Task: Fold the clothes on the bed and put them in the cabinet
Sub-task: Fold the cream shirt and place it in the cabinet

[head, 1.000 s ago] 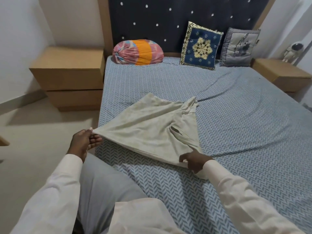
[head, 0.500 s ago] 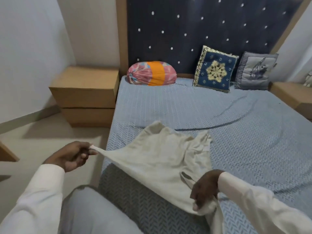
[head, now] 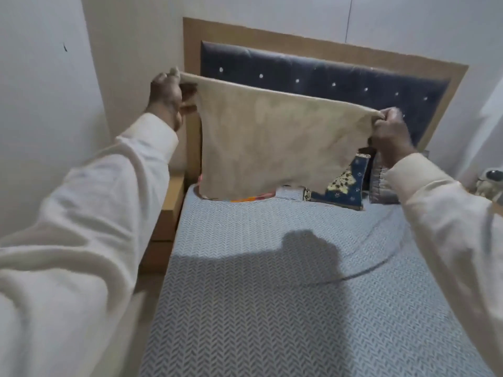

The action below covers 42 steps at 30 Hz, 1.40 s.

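Note:
A beige garment [head: 261,140] hangs in the air above the head end of the bed [head: 272,308], stretched flat between both hands. My left hand [head: 167,91] grips its upper left corner in front of the headboard's edge. My right hand [head: 389,131] pinches the upper right corner, a little lower. The cloth's bottom edge hangs free just above the pillows and hides most of the pink and orange bolster [head: 253,197]. No cabinet for the clothes is in view.
A blue embroidered cushion [head: 345,189] and a grey cushion [head: 381,186] lean on the dark studded headboard [head: 326,77]. A wooden nightstand [head: 166,219] stands left of the bed, against the white wall. A small white figure [head: 490,183] sits at the right edge.
Both hands have lifted the garment off the bed up to headboard height and spread it flat. The view has tilted up toward the headboard.

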Motion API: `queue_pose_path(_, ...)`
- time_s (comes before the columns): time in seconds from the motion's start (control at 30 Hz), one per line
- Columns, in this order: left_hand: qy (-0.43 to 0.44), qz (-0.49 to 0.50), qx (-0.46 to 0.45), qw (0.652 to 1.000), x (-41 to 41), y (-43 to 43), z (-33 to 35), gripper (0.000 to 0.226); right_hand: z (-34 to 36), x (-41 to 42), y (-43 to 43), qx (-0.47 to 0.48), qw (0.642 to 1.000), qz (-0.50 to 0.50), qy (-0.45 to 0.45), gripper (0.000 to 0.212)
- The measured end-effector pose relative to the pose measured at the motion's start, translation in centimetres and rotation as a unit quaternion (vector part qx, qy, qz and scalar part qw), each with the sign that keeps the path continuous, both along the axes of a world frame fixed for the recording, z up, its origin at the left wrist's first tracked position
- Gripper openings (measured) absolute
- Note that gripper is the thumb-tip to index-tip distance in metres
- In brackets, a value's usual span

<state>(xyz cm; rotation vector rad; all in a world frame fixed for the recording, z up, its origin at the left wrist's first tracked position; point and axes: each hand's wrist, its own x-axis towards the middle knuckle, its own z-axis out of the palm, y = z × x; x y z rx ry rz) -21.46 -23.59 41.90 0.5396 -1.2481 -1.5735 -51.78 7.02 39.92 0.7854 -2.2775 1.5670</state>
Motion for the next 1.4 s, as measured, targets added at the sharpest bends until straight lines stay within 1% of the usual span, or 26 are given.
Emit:
queue_pose_path(0.03, 0.006, 0.003, -0.016, 1.0, 0.1, 0.2, 1.0, 0.023, 0.5, -0.4, -0.1, 0.032, 0.999, -0.019, 0.02, 0.022)
queue_pose_path(0.1, 0.012, 0.013, -0.016, 1.0, 0.4, 0.6, 1.2, 0.021, 0.6, 0.3, 0.2, 0.126, 0.987, -0.043, 0.087, 0.02)
queue_pose_path(0.17, -0.01, 0.032, -0.009, 0.999, 0.8, 0.2, -1.2, 0.02, -1.0, 0.5, 0.4, 0.19, 0.97, -0.03, 0.149, 0.014)
queue_pose_path(0.23, -0.059, 0.057, 0.007, 0.997, 1.0, -0.5, -5.4, 0.021, -3.6, -0.1, 0.1, 0.236, 0.956, -0.033, 0.171, 0.012)
queue_pose_path(0.37, -0.132, 0.083, 0.087, 0.984, 1.7, -0.5, -15.8, 0.021, -10.9, 0.4, -0.7, 0.29, 0.946, -0.032, 0.144, 0.015)
queue_pose_path(0.43, -0.16, 0.073, 0.147, 0.973, 2.3, 0.9, -21.0, 0.021, -15.3, 0.7, -0.5, 0.308, 0.946, -0.028, 0.097, 0.018)
queue_pose_path(0.5, -0.173, 0.04, 0.22, 0.959, 3.3, 3.2, -26.2, 0.022, -19.6, 1.6, 0.1, 0.353, 0.932, -0.022, 0.077, 0.021)
queue_pose_path(0.57, -0.174, 0.021, 0.281, 0.944, 4.6, 5.1, -31.2, 0.017, -23.4, 2.7, 1.1, 0.416, 0.906, -0.018, 0.084, 0.02)
queue_pose_path(0.63, -0.18, 0.017, 0.314, 0.932, 6.2, 6.6, -35.5, 0.017, -26.7, 3.8, 2.6, 0.472, 0.878, -0.007, 0.081, 0.013)
queue_pose_path(0.67, -0.188, 0.012, 0.326, 0.926, 7.0, 7.9, -37.3, 0.016, -28.3, 4.1, 3.5, 0.495, 0.866, -0.005, 0.064, 0.008)
queue_pose_path(0.7, -0.206, 0.003, 0.333, 0.92, 7.6, 9.0, -38.7, 0.014, -29.7, 4.1, 4.6, 0.497, 0.867, -0.002, 0.037, 0.005)
queue_pose_path(0.73, -0.228, -0.001, 0.339, 0.913, 8.6, 10.1, -40.4, 0.012, -31.2, 4.3, 5.6, 0.496, 0.868, 0.004, 0.019, 0.01)
queue_pose_path(0.8, -0.277, -0.016, 0.344, 0.897, 9.9, 11.9, -43.1, 0.013, -33.1, 4.9, 7.4, 0.515, 0.856, 0.014, 0.034, 0.015)
queue_pose_path(0.9, -0.337, -0.041, 0.327, 0.882, 12.6, 14.0, -45.4, 0.01, -34.2, 7.6, 10.0, 0.562, 0.822, 0.027, 0.089, 0.013)
queue_pose_path(0.93, -0.357, -0.042, 0.316, 0.878, 13.7, 14.9, -45.4, 0.009, -34.5, 8.6, 11.0, 0.579, 0.809, 0.041, 0.093, 0.014)
queue_pose_path(0.97, -0.376, -0.034, 0.301, 0.876, 14.9, 15.5, -45.5, 0.011, -34.8, 9.4, 11.7, 0.589, 0.801, 0.052, 0.094, 0.016)
queue_pose_path(1.03, -0.41, 0.008, 0.271, 0.871, 17.6, 16.3, -45.1, 0.016, -35.8, 10.8, 13.3, 0.606, 0.787, 0.074, 0.088, 0.028)
queue_pose_path(1.1, -0.464, 0.043, 0.21, 0.859, 19.9, 17.1, -44.5, 0.018, -36.5, 12.4, 15.1, 0.602, 0.788, 0.084, 0.096, 0.035)
queue_pose_path(1.13, -0.502, 0.029, 0.177, 0.846, 20.6, 17.3, -44.0, 0.018, -36.7, 12.9, 15.7, 0.591, 0.795, 0.084, 0.106, 0.034)
queue_pose_path(1.2, -0.576, -0.045, 0.124, 0.807, 21.5, 19.1, -43.2, 0.016, -36.7, 13.9, 17.6, 0.56, 0.817, 0.066, 0.123, 0.027)
queue_pose_path(1.27, -0.616, -0.101, 0.112, 0.773, 21.9, 21.0, -43.2, 0.013, -37.0, 14.4, 19.7, 0.536, 0.832, 0.047, 0.139, 0.025)
queue_pose_path(1.33, -0.633, -0.135, 0.1, 0.755, 22.3, 22.2, -43.5, 0.016, -37.2, 14.9, 21.4, 0.536, 0.829, 0.039, 0.155, 0.026)
queue_pose_path(1.4, -0.667, -0.152, 0.06, 0.727, 23.1, 23.2, -43.0, 0.011, -37.5, 16.3, 23.0, 0.546, 0.818, 0.031, 0.178, 0.027)
